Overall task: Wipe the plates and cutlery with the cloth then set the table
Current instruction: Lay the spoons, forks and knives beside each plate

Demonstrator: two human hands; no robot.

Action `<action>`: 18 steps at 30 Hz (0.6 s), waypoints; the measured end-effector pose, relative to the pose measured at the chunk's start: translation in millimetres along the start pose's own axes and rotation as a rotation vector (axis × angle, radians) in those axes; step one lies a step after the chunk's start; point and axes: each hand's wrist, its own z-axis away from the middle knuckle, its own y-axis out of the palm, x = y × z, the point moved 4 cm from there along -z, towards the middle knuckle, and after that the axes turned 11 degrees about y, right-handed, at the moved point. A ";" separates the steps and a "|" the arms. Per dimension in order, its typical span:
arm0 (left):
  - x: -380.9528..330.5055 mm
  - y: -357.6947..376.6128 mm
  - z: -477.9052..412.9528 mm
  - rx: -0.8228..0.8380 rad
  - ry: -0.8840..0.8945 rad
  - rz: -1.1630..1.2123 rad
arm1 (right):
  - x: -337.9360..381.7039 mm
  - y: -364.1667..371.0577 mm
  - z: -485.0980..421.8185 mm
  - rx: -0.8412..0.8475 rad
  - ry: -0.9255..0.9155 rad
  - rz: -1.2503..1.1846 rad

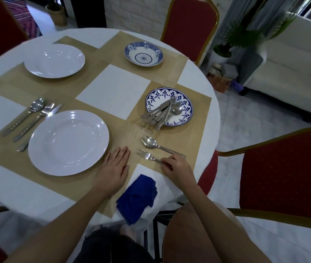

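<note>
Fork (147, 157) pinched by the handle in right hand (177, 168), beside spoon (150, 142); left hand (114, 168) flat on gold placemat (124, 133).

Right hand (175, 165) pinches fork (147, 156) beside spoon (151, 143); left hand (115, 166) lies flat.

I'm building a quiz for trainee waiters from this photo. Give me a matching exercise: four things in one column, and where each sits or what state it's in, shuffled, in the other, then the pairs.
Column one
1. blue cloth
2. cutlery heap
3. left hand
4. fork

Column two
A. pinched at its handle by the right hand
B. piled on the blue-patterned plate
C. flat on the placemat, beside the near white plate
D. crumpled at the near edge of the table, between the arms

Pairs: 1-D, 2-B, 3-C, 4-A
</note>
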 end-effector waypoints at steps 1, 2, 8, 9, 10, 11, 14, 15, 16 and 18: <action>0.1 0.1 0.1 -0.001 0.000 0.001 | 1.7 -3.0 -1.6 -0.021 -0.005 -0.004; 0.0 -0.4 0.0 -0.006 0.001 -0.004 | 3.4 -7.1 -5.2 -0.050 0.012 -0.019; -1.0 -1.9 -0.3 -0.010 0.007 -0.022 | 12.6 -30.8 -71.3 -0.102 0.397 -0.166; -0.7 -1.7 -0.5 -0.011 0.005 -0.026 | 14.7 -33.4 -83.6 -0.116 0.436 -0.198; -0.9 -2.1 -0.9 -0.015 0.005 -0.028 | 16.8 -35.9 -94.5 -0.117 0.471 -0.231; -1.0 -2.3 -1.2 -0.020 0.006 -0.027 | 18.1 -35.9 -105.1 -0.108 0.498 -0.254; -1.0 -1.2 -2.0 -0.021 0.010 -0.017 | 22.6 -30.0 -131.0 -0.052 0.511 -0.190; -0.7 -1.0 -2.7 -0.021 0.007 -0.014 | 25.0 -27.1 -137.7 -0.023 0.498 -0.163; -0.3 -0.6 -2.5 -0.024 0.002 -0.010 | 27.8 -21.8 -143.5 0.014 0.489 -0.146; -0.2 -0.8 -2.5 -0.028 -0.005 -0.008 | 33.3 -12.6 -152.1 0.066 0.482 -0.121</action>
